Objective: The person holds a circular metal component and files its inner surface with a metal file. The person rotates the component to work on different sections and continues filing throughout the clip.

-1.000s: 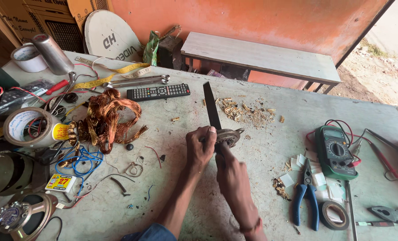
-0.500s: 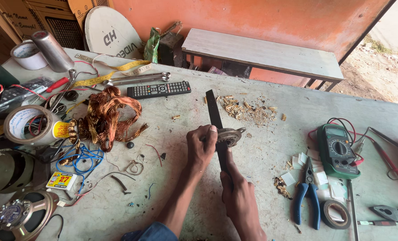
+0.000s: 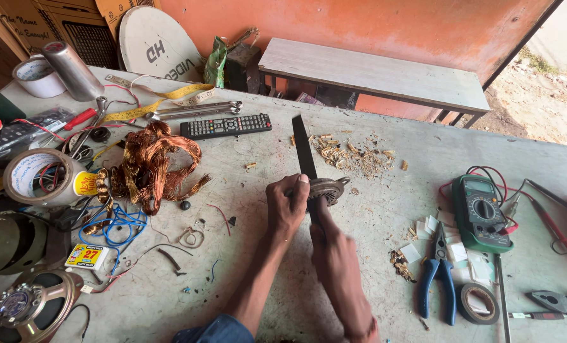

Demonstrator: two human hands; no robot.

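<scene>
My left hand grips a small round metal motor part and holds it down on the grey table. My right hand, blurred by motion, is closed on the lower end of a long flat black blade. The blade stands tilted away from me, its lower part passing against the motor part between my two hands.
A tangle of copper wire and a black remote lie to the left. Wood-coloured scraps sit beyond the blade. A green multimeter, blue pliers and tape roll lie right. A bench stands behind.
My right hand has slid back and forth along the blade and is now blurred. The blade's tilt has shifted slightly. My left hand stays on the motor part.
</scene>
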